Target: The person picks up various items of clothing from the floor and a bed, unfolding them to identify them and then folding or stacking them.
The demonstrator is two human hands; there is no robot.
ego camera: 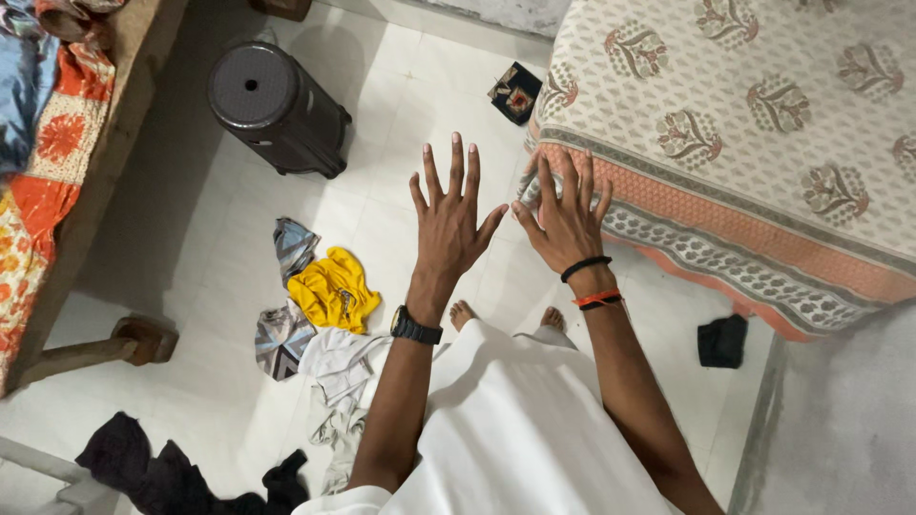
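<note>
My left hand [450,217] is held out in front of me, back up, fingers spread, holding nothing; a black watch sits on its wrist. My right hand [568,215] is beside it, also spread and empty, with black and orange bands on the wrist. The thumbs nearly touch. Both hands hover above the white tiled floor [401,114], near the corner of a bed covered with a cream and orange floral sheet [763,143]. My bare feet [462,313] show below the hands.
A pile of clothes lies on the floor to the left: a yellow garment [332,289], striped pieces [294,246], white cloth [339,367], dark clothes [162,472]. A dark plastic stool [277,110] lies tipped over. Another bed [57,162] runs along the left. A small black cloth [722,340] lies by the bed.
</note>
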